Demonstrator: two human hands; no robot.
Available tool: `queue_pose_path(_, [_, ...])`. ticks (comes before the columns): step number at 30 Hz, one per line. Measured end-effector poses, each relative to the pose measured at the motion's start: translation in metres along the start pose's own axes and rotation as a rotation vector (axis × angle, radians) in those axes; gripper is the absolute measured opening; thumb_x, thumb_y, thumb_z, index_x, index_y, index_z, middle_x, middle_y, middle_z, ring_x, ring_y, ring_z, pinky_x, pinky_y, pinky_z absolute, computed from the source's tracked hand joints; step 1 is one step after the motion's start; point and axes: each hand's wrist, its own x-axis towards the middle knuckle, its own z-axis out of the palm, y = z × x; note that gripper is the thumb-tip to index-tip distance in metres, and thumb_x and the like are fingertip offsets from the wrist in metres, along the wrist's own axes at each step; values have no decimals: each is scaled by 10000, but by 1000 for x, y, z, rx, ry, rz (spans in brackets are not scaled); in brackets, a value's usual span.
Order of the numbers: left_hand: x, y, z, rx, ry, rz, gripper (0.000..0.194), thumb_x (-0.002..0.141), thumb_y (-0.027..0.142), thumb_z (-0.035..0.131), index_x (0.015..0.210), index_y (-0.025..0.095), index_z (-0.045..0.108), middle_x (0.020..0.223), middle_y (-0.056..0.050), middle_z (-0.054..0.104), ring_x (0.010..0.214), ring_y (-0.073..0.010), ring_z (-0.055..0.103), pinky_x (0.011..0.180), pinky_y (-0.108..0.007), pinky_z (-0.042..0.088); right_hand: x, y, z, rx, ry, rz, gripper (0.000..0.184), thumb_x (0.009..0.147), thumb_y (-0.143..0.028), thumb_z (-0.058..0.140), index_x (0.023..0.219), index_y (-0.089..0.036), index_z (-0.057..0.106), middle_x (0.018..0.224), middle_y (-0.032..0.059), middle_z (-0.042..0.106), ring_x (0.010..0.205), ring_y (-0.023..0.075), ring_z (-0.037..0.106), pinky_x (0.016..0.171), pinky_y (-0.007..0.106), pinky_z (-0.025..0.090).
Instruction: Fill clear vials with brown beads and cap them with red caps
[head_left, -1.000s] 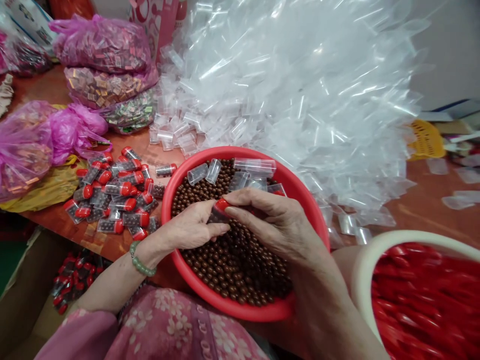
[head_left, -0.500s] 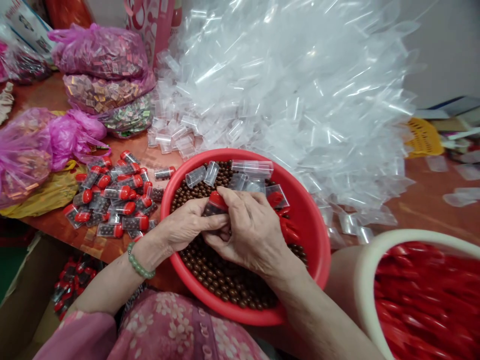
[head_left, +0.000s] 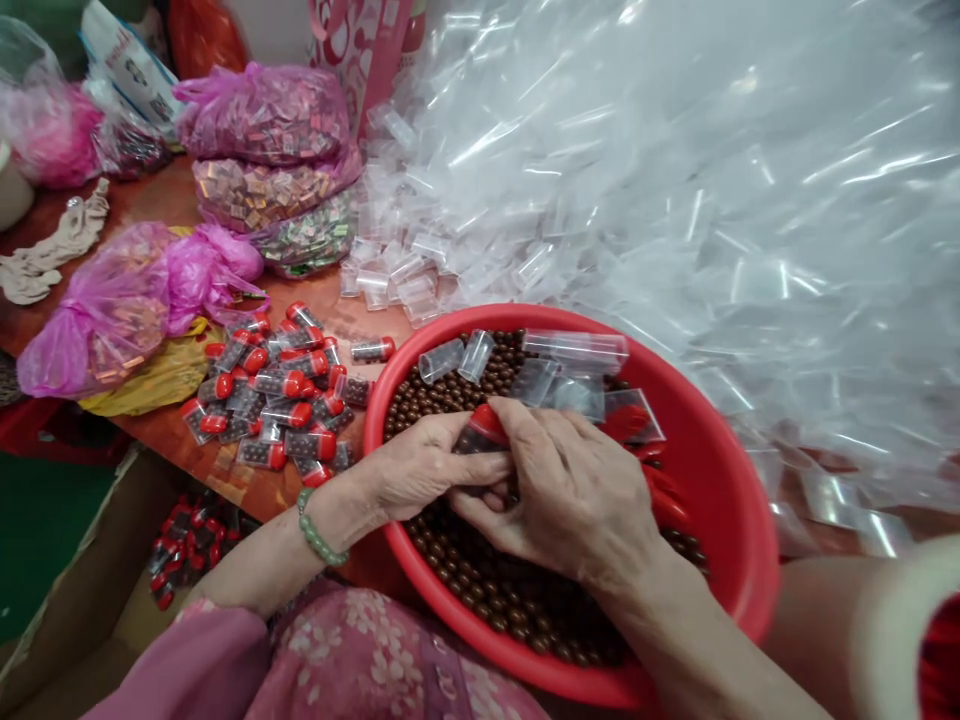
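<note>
A red plastic basin [head_left: 720,470] holds many small brown balls [head_left: 480,585], a few empty clear tubes [head_left: 574,350] and some red caps. Over the balls, my left hand [head_left: 420,465] grips a small clear tube filled with brown balls [head_left: 474,440]. My right hand [head_left: 574,495] pinches the red cap [head_left: 489,422] on that tube's end. Both hands are closed around the tube and touch each other. A green bead bracelet sits on my left wrist.
Filled red-capped tubes [head_left: 274,395] lie in a pile left of the basin, more in a box [head_left: 180,545] below the table edge. A huge heap of clear tubes [head_left: 675,190] fills the right and back. Pink bags [head_left: 262,115] sit at the back left.
The view has shifted right and nearer, so the white tub of red caps is almost out of view. My hands stay together on the capped tube above the balls.
</note>
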Motion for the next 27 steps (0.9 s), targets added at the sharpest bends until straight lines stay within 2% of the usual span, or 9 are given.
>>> queue_pose_path(4, [-19, 3, 2, 149, 104, 55, 470, 742, 584, 708, 842, 158, 536, 685, 19, 545, 598, -84, 507, 575, -221, 414, 1, -9, -1, 47, -65, 16, 680, 877, -426, 553, 1392, -30, 354, 984, 205, 697, 846, 303, 657, 701, 414, 511])
queue_pose_path(8, [-41, 23, -7, 495, 300, 212, 364, 893, 537, 541, 964, 180, 528, 764, 0, 575, 678, -110, 544, 651, -239, 453, 0, -12, -3, 123, -170, 63, 713, 910, -466, 551, 1421, -22, 328, 1252, 249, 633, 1099, 307, 639, 820, 407, 544])
queue_pose_path(11, [-41, 41, -32, 891, 610, 387, 314, 941, 487, 465, 991, 187, 539, 795, -22, 605, 728, -144, 565, 718, -270, 452, -6, -5, -6, 104, -230, 135, 469, 929, -347, 559, 1307, -77, 490, 1187, 190, 686, 998, 272, 686, 794, 387, 560])
queue_pose_path(13, [-31, 47, -55, 1209, 832, 417, 283, 948, 435, 455, 992, 174, 556, 829, -51, 628, 768, -178, 579, 773, -308, 447, -12, 2, -10, 79, -235, 186, 310, 937, -295, 550, 1183, -109, 583, 1067, 143, 733, 882, 249, 708, 754, 376, 564])
queue_pose_path(14, [-25, 48, -67, 1347, 894, 415, 269, 947, 403, 453, 1010, 165, 561, 848, -67, 636, 792, -197, 585, 792, -327, 449, -15, 7, -13, 59, -236, 219, 273, 939, -288, 546, 1141, -114, 606, 1024, 131, 742, 845, 245, 710, 738, 373, 563])
queue_pose_path(16, [-14, 45, -86, 1560, 912, 428, 251, 947, 331, 431, 1023, 139, 573, 904, -105, 650, 855, -231, 595, 824, -361, 460, -20, 15, -18, 20, -261, 291, 252, 941, -280, 541, 1110, -115, 627, 976, 119, 745, 814, 244, 710, 716, 365, 557])
queue_pose_path(20, [-6, 37, -106, 1780, 798, 533, 256, 925, 265, 448, 1049, 95, 594, 1051, -166, 662, 1024, -273, 587, 940, -417, 460, -19, 31, -22, 71, -373, 373, 236, 937, -263, 545, 1102, -124, 640, 958, 104, 736, 821, 237, 706, 735, 348, 546])
queue_pose_path(23, [-10, 37, -105, 1782, 821, 565, 298, 893, 272, 510, 1097, 75, 600, 1111, -181, 665, 1078, -286, 590, 973, -440, 463, -4, 43, -14, 134, -427, 434, 253, 945, -261, 521, 1134, -131, 628, 1027, 119, 719, 870, 245, 696, 776, 358, 537])
queue_pose_path(27, [-20, 43, -84, 1582, 853, 580, 288, 904, 300, 523, 1103, 118, 625, 1087, -116, 702, 1000, -226, 652, 909, -378, 519, 28, 58, 8, 156, -451, 496, 313, 933, -225, 515, 1206, -86, 582, 1131, 178, 670, 1019, 290, 652, 877, 400, 505])
